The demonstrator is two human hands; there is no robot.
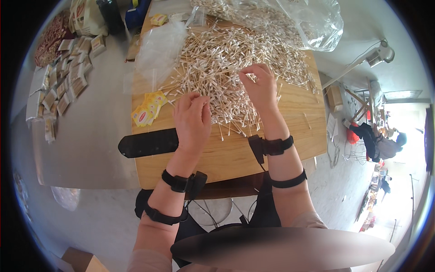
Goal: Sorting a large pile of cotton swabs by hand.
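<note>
A broad loose heap of cotton swabs (pixel 222 61) with white tips and pale sticks covers the middle of the wooden table. Over the heap's right part, my right hand (pixel 262 88) is bent at the wrist, thumb and fingertips pinched together; anything between them is too small to make out. At the heap's near left edge is my left hand (pixel 192 119), its fingers curled in and the thumb against them. What it holds, if anything, is hidden. Several yellow and white printed cards (pixel 148 109) lie fanned beside it, and a black flat bar (pixel 148 143) sits by its wrist.
Clear plastic bags (pixel 161 52) lie left of the heap, and a large clear bag of swabs (pixel 290 20) stands behind it. Several filled swab packs (pixel 61 84) are piled on the grey table at left. A person (pixel 389 147) sits far off at right.
</note>
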